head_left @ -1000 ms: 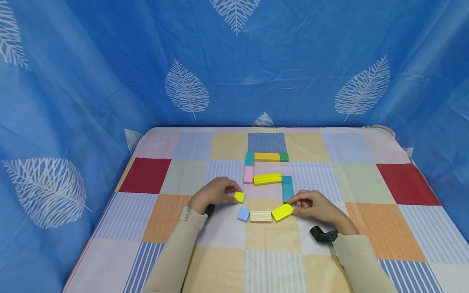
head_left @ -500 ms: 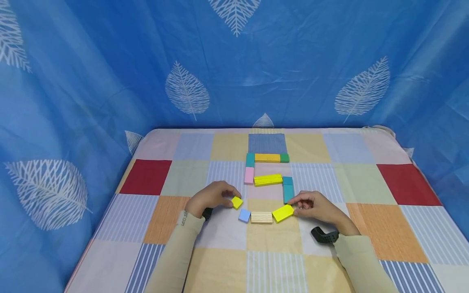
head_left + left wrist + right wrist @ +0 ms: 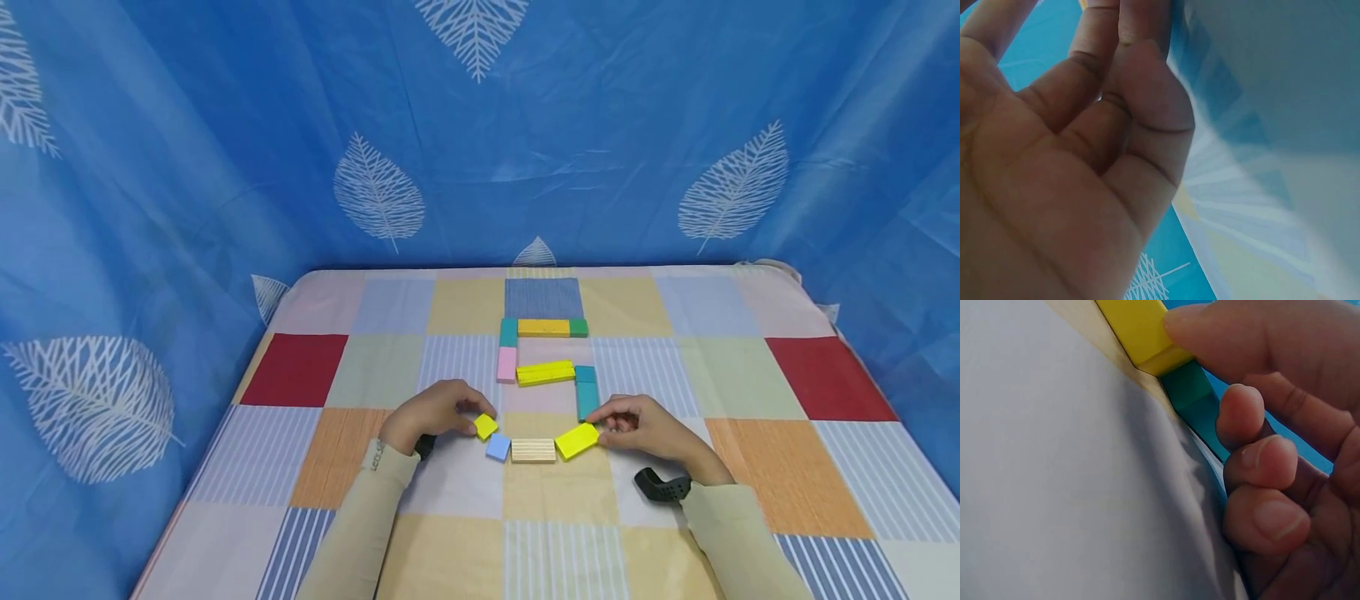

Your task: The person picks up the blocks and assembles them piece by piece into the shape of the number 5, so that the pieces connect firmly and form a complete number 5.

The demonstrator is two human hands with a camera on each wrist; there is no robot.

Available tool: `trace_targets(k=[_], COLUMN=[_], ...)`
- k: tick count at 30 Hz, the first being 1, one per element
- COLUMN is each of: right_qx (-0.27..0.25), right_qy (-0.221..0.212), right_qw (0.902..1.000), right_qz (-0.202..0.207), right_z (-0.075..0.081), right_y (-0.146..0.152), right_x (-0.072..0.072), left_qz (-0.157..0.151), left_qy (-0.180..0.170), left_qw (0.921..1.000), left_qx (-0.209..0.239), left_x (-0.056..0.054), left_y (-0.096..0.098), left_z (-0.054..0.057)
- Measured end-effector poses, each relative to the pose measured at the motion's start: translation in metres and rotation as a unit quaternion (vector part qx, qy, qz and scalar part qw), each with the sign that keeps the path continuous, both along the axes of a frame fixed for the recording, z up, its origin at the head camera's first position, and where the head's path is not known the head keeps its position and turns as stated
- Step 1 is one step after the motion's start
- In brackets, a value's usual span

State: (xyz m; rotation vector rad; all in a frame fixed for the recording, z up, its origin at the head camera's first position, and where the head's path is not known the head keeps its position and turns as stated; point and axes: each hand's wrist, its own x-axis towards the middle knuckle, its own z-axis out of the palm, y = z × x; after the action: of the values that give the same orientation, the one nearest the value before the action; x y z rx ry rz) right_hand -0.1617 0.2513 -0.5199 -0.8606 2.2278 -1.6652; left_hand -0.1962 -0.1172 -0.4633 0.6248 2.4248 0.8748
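My left hand (image 3: 431, 414) pinches a small yellow block (image 3: 486, 427) between thumb and index finger, right at the far-left corner of a blue block (image 3: 498, 447). In the left wrist view the fingers and palm show, but the block is hidden. Thumb and fingers of my right hand (image 3: 648, 429) pinch the far right end of a larger yellow block (image 3: 577, 441), which lies slanted. Its near left end meets a ridged wooden block (image 3: 533, 452), with the blue block on that one's other side. A teal block (image 3: 587, 404) runs away from the slanted block's far end.
Farther back, two thin yellow bars (image 3: 545, 373) lie side by side. A pink block (image 3: 507, 365), a teal block (image 3: 508, 332), an orange block (image 3: 543, 327) and a green block (image 3: 578, 328) continue the outline. A patchwork cloth (image 3: 558, 550) covers the table; blue curtains (image 3: 480, 167) surround it.
My left hand has brought the small yellow block nearer to me, down beside the blue block, and turned it cornerwise. The right hand stays at the larger yellow block.
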Motion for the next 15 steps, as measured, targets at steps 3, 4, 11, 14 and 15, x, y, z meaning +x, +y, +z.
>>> trace_targets(k=[3,4,11,14,15], right_qx=[0.001,0.001,-0.002,-0.013,-0.015], right_qy=[0.006,0.007,-0.012,-0.028,-0.031], right_qw=[1.0000,1.0000,0.9999,0.9989,0.9979], right_qz=[0.003,0.004,-0.005,-0.035,-0.054], right_z=[-0.0016,-0.0022,-0.0024,0.0004,0.0016], right_y=[0.0003,0.0003,0.0001,-0.0021,-0.0033], right_x=[-0.0008,-0.0011,0.0004,0.0026,0.0033], left_qz=[-0.002,-0.003,-0.002,0.010,0.017], left_qy=[-0.002,-0.002,0.002,0.033,0.049], left_qw=[1.0000,1.0000,1.0000,0.9992,0.9981], left_qx=[0.001,0.001,0.006,0.022,0.032], left_x=[-0.0001,-0.0001,0.0012,0.0026,0.0030], left_y=[-0.0002,-0.0004,-0.0044,-0.0077,-0.0089], left_z=[-0.0005,-0.0008,0.0008,0.0028,0.0033])
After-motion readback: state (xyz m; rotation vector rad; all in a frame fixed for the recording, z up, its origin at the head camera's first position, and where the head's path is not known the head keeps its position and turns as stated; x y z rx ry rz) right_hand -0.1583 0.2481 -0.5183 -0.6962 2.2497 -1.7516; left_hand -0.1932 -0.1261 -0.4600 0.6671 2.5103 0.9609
